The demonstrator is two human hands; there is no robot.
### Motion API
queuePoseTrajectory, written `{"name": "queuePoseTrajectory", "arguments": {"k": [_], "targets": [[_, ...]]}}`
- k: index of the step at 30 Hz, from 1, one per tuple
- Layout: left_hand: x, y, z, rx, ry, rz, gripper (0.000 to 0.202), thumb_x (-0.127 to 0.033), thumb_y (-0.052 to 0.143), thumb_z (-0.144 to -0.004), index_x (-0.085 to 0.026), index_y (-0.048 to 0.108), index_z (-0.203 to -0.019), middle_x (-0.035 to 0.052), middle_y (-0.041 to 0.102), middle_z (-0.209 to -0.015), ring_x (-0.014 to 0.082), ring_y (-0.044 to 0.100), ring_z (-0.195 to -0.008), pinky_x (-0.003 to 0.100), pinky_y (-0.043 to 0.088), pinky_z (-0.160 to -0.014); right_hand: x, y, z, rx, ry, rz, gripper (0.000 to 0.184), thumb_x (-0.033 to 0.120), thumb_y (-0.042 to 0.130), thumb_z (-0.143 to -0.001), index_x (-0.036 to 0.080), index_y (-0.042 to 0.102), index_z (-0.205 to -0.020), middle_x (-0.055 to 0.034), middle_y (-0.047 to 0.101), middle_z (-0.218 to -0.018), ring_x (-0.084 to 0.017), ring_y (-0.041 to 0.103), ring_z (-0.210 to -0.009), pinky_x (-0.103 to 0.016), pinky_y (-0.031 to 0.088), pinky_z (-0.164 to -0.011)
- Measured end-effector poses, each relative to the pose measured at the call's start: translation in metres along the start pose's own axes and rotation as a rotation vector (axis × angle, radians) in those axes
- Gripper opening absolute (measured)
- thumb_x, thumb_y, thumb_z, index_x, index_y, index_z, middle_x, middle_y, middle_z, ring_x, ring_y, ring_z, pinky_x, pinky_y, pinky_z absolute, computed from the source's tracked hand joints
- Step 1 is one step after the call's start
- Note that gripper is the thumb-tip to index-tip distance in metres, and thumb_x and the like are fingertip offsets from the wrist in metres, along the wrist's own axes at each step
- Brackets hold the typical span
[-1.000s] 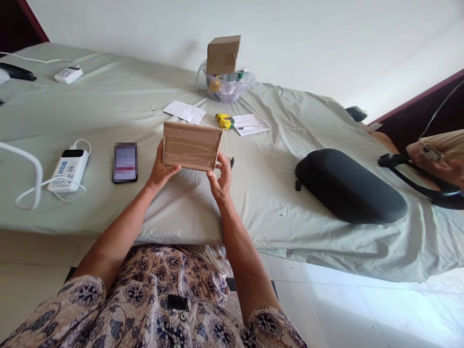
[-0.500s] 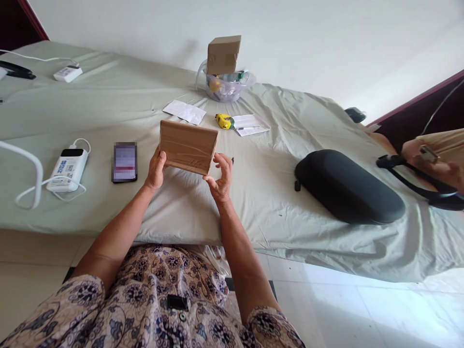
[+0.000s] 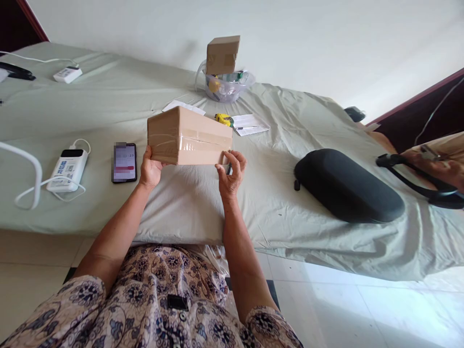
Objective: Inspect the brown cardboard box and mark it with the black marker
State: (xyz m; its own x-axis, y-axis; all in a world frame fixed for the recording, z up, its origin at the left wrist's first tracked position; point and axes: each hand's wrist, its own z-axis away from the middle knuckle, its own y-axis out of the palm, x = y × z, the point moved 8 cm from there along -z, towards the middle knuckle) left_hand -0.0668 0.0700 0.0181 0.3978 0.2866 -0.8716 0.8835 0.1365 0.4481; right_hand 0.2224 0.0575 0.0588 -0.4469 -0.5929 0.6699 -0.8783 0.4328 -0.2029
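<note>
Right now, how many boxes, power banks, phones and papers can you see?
Cardboard boxes: 2, the held box and the far box
White power banks: 2
Phones: 1
Paper sheets: 2
Total: 7

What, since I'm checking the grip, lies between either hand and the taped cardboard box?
Nothing visible does. The left hand holds the box at its lower left corner, and the fingers of the right hand touch its lower right edge directly.
</note>
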Motion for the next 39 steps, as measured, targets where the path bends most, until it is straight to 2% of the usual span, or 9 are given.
{"name": "queuePoseTrajectory", "arguments": {"k": [5,10,14,18,21,25,32,36,39], "targets": [[0.003,-0.005,-0.003,0.009,-0.066,0.025,0.073,-0.08,0.039,-0.086,-0.027,0.061,-0.13,0.0091,0.071,-0.129,0.0253,0.071,-0.107,0.035,0.063,-0.071,-0.012,0.001,0.0,0.005,0.121,-0.144,0.047,0.062,0.058,-0.091,0.027,0.067,-0.122,-0.0123,0.06,-0.128,-0.026,0.06,-0.123,-0.047,0.055,-0.099],[0.02,-0.015,-0.01,0.041,-0.123,-0.034,0.09,-0.089,0.027,-0.084,-0.02,0.061,-0.131,0.0165,0.073,-0.117,0.0309,0.072,-0.101,0.042,0.061,-0.073,-0.018,0.011,0.003,0.025,0.193,-0.281,0.051,0.067,0.052,-0.092,0.028,0.065,-0.122,-0.0107,0.066,-0.12,-0.021,0.067,-0.099,-0.036,0.059,-0.076],[0.025,-0.018,-0.011,-0.007,-0.161,0.024,0.105,-0.099,0.02,-0.075,-0.024,0.054,-0.14,0.017,0.07,-0.124,0.03,0.071,-0.106,0.04,0.06,-0.077,-0.014,0.013,0.005,0.056,0.146,-0.344,0.044,0.063,0.059,-0.09,0.028,0.066,-0.117,-0.0086,0.066,-0.112,-0.019,0.067,-0.09,-0.032,0.058,-0.071],[0.02,-0.009,-0.002,-0.066,-0.207,0.123,0.095,-0.097,0.046,-0.07,-0.029,0.052,-0.137,0.0114,0.07,-0.121,0.026,0.071,-0.107,0.036,0.06,-0.081,-0.003,0.018,0.008,0.119,0.067,-0.332,0.04,0.058,0.064,-0.09,0.026,0.067,-0.114,-0.0065,0.067,-0.104,-0.017,0.067,-0.088,-0.031,0.059,-0.073],[0.017,-0.002,0.004,-0.111,-0.222,0.112,0.088,-0.08,0.076,-0.061,-0.029,0.053,-0.129,0.0061,0.07,-0.115,0.0207,0.071,-0.095,0.03,0.058,-0.074,0.009,0.02,0.012,0.115,-0.011,-0.294,0.038,0.056,0.065,-0.091,0.024,0.068,-0.11,-0.004,0.068,-0.091,-0.013,0.066,-0.075,-0.028,0.059,-0.068],[0.02,0.003,0.009,-0.137,-0.19,0.038,0.104,-0.059,0.093,-0.054,-0.034,0.041,-0.14,0.0035,0.07,-0.118,0.0182,0.069,-0.094,0.026,0.053,-0.069,0.024,0.022,0.017,0.089,-0.093,-0.251,0.033,0.054,0.065,-0.092,0.023,0.069,-0.104,-0.0008,0.069,-0.078,-0.01,0.062,-0.06,-0.026,0.056,-0.06],[0.022,0.004,0.009,-0.098,-0.036,-0.173,0.12,-0.065,0.084,-0.067,-0.037,0.014,-0.16,0.0064,0.071,-0.119,0.0216,0.068,-0.111,0.031,0.056,-0.087,0.031,0.024,0.019,0.084,-0.111,-0.244,0.033,0.052,0.059,-0.096,0.023,0.069,-0.108,-0.0002,0.069,-0.074,-0.012,0.065,-0.058,-0.027,0.057,-0.058],[0.037,0.004,0.01,-0.002,-0.15,-0.331,0.106,-0.069,0.072,-0.079,-0.033,0.018,-0.163,0.01,0.069,-0.125,0.024,0.069,-0.108,0.035,0.059,-0.084,0.033,0.02,0.021,0.053,-0.107,-0.175,0.032,0.05,0.056,-0.098,0.022,0.073,-0.102,0.0001,0.069,-0.069,-0.011,0.061,-0.051,-0.028,0.056,-0.054],[0.031,0.006,0.013,0.042,-0.044,-0.63,0.09,-0.072,0.063,-0.084,-0.026,0.038,-0.157,0.0151,0.058,-0.145,0.0285,0.064,-0.122,0.045,0.056,-0.102,0.036,0.022,0.024,0.053,-0.105,-0.106,0.032,0.047,0.056,-0.098,0.023,0.076,-0.102,-0.0012,0.073,-0.071,-0.01,0.06,-0.049,-0.027,0.056,-0.052]]}}
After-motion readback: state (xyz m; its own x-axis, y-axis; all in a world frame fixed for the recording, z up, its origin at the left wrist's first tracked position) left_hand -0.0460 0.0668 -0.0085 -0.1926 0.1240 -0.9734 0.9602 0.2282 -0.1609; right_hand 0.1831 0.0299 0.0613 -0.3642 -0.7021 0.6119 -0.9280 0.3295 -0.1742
